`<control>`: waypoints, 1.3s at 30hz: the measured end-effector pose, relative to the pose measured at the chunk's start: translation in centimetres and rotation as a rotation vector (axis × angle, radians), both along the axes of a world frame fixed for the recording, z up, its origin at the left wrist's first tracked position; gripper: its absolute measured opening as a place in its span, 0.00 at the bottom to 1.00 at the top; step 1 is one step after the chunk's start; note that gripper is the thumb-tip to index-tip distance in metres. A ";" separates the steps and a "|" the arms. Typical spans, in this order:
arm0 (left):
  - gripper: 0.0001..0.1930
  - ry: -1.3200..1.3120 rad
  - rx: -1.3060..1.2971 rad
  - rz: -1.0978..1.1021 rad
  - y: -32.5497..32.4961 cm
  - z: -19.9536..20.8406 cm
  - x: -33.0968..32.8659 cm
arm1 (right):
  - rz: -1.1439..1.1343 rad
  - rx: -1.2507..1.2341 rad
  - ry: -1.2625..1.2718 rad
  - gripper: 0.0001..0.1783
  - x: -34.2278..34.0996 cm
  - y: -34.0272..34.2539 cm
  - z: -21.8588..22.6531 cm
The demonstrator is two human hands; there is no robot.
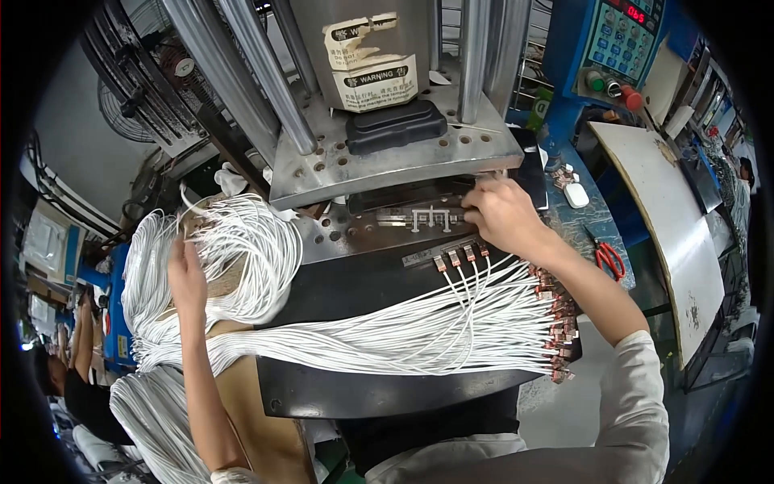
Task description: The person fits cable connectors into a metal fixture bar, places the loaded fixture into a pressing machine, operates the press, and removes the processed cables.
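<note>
My left hand [187, 274] is raised beside a coiled bundle of white cables [250, 242], its fingers pinched on a white cable at the bundle's edge. My right hand [504, 211] is at the right end of a metal mold [423, 218] on the press bed. Its fingers are curled together, and what they hold, if anything, is hidden. In front of the mold, several cable ends with metal plugs [455, 258] stand in a row along a dark strip [419, 258]. Many more white cables [347, 343] stretch across the black work board [322, 395], their copper-coloured connectors [560, 323] gathered at the right.
Above the mold hangs the press's thick steel plate [387, 169] between upright metal columns [270, 77]. A blue control box [617, 48] with buttons stands at the far right. Red-handled pliers [609, 258] lie on the blue bench. Other people work at the far left.
</note>
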State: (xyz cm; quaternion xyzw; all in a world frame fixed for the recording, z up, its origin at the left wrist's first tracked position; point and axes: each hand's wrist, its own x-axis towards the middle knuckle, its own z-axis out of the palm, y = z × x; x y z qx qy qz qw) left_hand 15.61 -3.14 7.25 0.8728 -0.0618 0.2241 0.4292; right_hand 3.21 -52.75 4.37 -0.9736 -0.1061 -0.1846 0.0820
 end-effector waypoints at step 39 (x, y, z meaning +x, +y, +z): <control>0.13 -0.139 0.590 -0.536 -30.1 -4.9 -3.1 | 0.386 1.153 -0.143 0.20 15.4 -7.6 -8.9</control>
